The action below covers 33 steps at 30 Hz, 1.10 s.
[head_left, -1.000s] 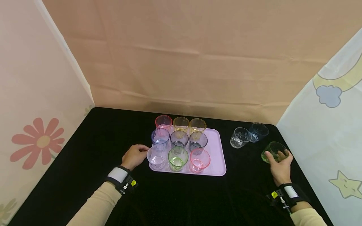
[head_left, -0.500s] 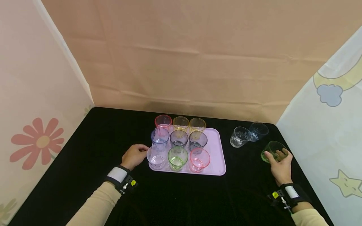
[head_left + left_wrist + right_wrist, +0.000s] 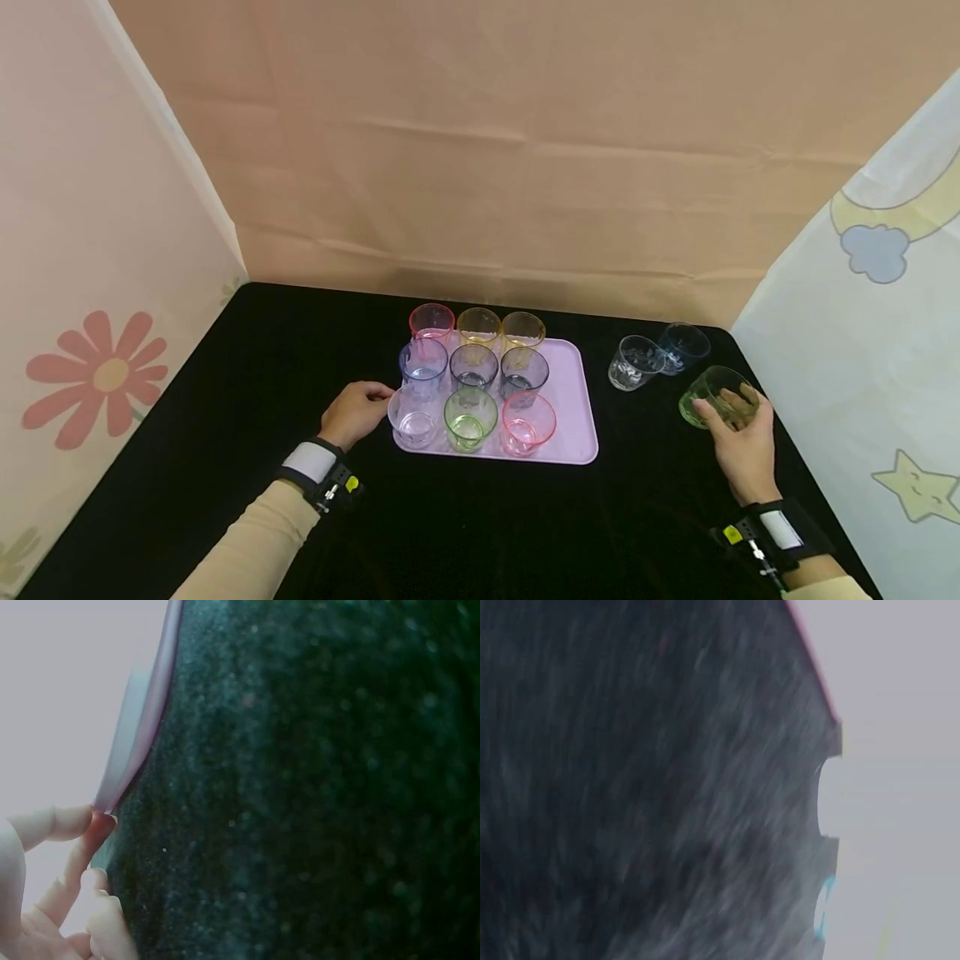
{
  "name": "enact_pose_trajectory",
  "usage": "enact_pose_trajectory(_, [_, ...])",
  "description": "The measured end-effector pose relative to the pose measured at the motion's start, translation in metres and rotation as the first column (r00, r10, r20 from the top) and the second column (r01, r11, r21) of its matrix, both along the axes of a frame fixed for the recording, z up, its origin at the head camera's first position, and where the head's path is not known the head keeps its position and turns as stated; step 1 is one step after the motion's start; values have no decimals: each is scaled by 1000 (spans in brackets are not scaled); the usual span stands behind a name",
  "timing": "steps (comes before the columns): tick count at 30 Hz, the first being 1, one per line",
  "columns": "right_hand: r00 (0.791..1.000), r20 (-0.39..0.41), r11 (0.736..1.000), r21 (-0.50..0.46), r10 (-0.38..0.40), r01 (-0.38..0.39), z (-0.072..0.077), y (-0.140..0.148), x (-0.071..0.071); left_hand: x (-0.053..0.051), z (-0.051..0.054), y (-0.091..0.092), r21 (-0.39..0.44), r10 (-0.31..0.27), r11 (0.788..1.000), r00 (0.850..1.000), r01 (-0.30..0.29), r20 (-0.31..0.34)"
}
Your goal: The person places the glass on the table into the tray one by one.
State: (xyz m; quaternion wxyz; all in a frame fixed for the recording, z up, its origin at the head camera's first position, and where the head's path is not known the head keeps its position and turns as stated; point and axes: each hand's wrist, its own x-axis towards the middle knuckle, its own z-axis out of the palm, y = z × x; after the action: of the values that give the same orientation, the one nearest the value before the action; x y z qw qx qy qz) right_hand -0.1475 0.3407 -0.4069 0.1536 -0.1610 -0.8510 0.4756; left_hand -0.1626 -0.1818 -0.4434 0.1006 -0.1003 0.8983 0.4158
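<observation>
My right hand (image 3: 746, 442) grips a green glass (image 3: 705, 396) at the right end of the table, thumb on its near side and fingers on the far side. At the left edge of a pink tray (image 3: 576, 400), my left hand (image 3: 356, 414) pinches the rim; in the left wrist view the thumb and a finger (image 3: 71, 823) meet on the tray's rim (image 3: 139, 727). Upright glasses stand on the tray in three rows: a clear glass (image 3: 414, 421), a green one (image 3: 470, 425) and a pink one (image 3: 528, 427) in front. The right wrist view does not show the right hand.
Behind these are a blue glass (image 3: 423, 364), grey glasses (image 3: 474, 367), a red glass (image 3: 432, 321) and yellow glasses (image 3: 478, 325). Right of the tray stand a clear glass (image 3: 633, 367) and a dark blue glass (image 3: 682, 350). Cloth walls border the black table (image 3: 480, 533).
My right hand has shifted slightly left and away from me with the green glass, which now looks more tilted. The left hand has kept its place at the tray's rim.
</observation>
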Motion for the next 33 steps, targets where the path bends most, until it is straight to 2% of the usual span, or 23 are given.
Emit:
enact_pose_trajectory(8, [988, -9, 987, 23, 157, -157, 16, -28, 15, 1, 3, 0, 0, 0, 1000, 1000, 0, -22])
enact_pose_trajectory(13, [967, -58, 969, 15, 248, -247, 22, -47, 15, 0, 3, 0, 1, 12, 1000, 1000, -12, -16])
enact_pose_trajectory(18, [948, -83, 952, 11, 307, -307, 26, -63, 14, -2, 3, 1, 19, 4, 1000, 1000, -4, 2])
enact_pose_trajectory(24, [929, -44, 929, -18, 368, -370, 26, -79, 9, -2, 3, 1, 40, 3, 999, 1000, -4, 10])
enact_pose_trajectory(33, [919, 26, 919, -62, 393, -390, 19, -105, -9, -1, 4, 1, 30, 7, 1000, 1000, -7, 12])
